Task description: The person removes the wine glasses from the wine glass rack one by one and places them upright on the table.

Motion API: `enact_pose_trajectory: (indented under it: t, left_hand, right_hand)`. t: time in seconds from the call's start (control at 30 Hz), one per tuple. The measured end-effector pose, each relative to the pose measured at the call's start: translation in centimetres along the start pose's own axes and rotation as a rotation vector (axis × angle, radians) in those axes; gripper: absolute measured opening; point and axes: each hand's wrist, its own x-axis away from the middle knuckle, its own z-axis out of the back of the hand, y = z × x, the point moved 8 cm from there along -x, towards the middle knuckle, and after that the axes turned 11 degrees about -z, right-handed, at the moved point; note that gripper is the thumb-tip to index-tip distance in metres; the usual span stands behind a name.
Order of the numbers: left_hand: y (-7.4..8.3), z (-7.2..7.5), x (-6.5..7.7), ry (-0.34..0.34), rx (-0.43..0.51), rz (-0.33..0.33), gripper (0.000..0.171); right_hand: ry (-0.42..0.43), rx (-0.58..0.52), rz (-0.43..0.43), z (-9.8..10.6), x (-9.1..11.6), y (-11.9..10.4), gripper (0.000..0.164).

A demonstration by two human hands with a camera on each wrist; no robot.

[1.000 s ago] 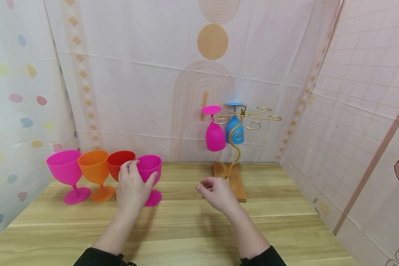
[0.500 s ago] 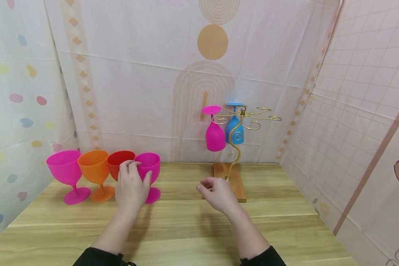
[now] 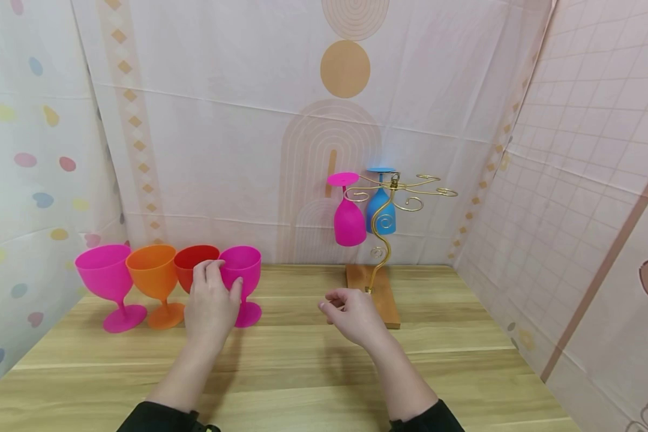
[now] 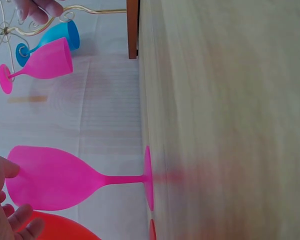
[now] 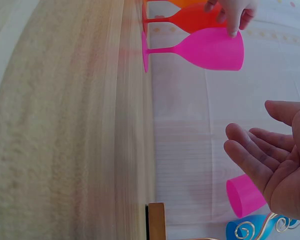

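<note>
My left hand (image 3: pixel 210 312) holds a pink goblet (image 3: pixel 251 270) by its bowl near the rim. The thumb (image 4: pixel 9 169) lies on the near side, and the fingers reach between it and a red goblet (image 3: pixel 188 270). The pink goblet stands upright, its foot at the tabletop. Left of the red one stand an orange goblet (image 3: pixel 153 270) and another pink goblet (image 3: pixel 105 273). My right hand (image 3: pixel 356 318) hovers in front of the gold wire stand's wooden base (image 3: pixel 389 303), fingers loosely bent, with nothing in it.
From the gold wire stand (image 3: pixel 387 243) a pink goblet (image 3: pixel 351 225) and a blue goblet (image 3: pixel 371 219) hang upside down. Several other curled arms stick out to the right. A patterned cloth (image 3: pixel 221 150) rises behind the wooden table (image 3: pixel 281 384), with more cloth at both sides.
The pink goblet at my left hand has shifted slightly back and toward the red one, and the left thumb has come in with it. My right hand stays still.
</note>
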Motion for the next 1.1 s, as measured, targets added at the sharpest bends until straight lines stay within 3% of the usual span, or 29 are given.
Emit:
enact_pose_trajectory:
  t: [0.63,1.1]
  left_hand:
    - [1.4,1.7,-0.5,0.052,0.031,-0.045,0.060]
    - [3.7,3.0,-0.7,0.060,0.100,-0.072,0.059]
  right_hand:
    - [-0.010,-0.021,0.007,0.2,0.1,-0.3,0.038]
    - [0.036,-0.058,0.096,1.5,0.9,-2.2,0.029]
